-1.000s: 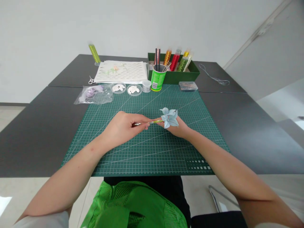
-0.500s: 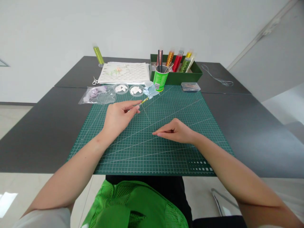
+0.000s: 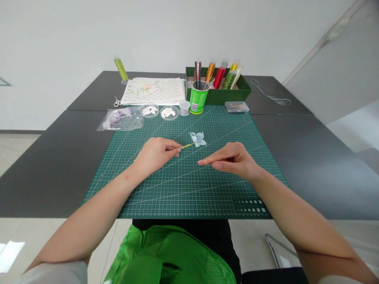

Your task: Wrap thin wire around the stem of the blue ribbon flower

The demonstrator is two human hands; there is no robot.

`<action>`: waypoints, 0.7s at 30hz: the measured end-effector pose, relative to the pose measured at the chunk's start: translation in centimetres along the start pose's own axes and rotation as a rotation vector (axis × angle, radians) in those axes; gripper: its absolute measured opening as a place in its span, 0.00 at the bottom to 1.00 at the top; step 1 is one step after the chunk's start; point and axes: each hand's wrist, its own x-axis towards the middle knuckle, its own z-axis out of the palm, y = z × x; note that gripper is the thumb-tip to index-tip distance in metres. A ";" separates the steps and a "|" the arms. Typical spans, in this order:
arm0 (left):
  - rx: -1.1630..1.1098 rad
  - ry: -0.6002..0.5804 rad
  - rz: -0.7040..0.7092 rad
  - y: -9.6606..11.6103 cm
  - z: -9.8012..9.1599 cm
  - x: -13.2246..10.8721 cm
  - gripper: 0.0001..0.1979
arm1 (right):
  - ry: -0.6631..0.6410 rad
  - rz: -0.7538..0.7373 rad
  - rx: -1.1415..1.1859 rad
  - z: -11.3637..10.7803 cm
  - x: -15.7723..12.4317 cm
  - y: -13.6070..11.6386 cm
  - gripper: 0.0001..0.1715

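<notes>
My left hand (image 3: 158,155) pinches the thin yellow-green stem of a pale blue artificial flower (image 3: 198,139). Its petals point away to the right, over the green cutting mat (image 3: 183,189). To the right, my right hand (image 3: 232,161) hovers above the mat, thumb and forefinger apart, with nothing visible between them. The flower head is a short way beyond the right fingertips and does not touch them.
Behind the flower stand a green can (image 3: 198,98) of tools, a small clear jar (image 3: 184,108) and two dishes of white pieces (image 3: 168,113). A green box (image 3: 231,95) holds several thread spools. Farther left lie a plastic bag (image 3: 121,119), small scissors (image 3: 117,101) and white sheets (image 3: 166,90).
My left hand has brought the flower nearer and to the right, uncovering the clear jar. My right hand has shifted right, and its thumb and forefinger have parted.
</notes>
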 end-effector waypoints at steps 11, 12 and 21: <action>-0.093 -0.450 0.118 1.9 1.0 -1.1 0.10 | 0.210 -0.011 -0.030 -1.0 0.3 2.3 0.25; -0.110 -0.460 0.124 1.9 1.0 -1.1 0.10 | 0.208 0.001 -0.038 -1.0 0.4 2.5 0.26; -0.198 -0.499 0.105 1.9 0.7 -1.1 0.10 | 0.169 0.165 -0.118 -1.4 0.8 4.2 0.34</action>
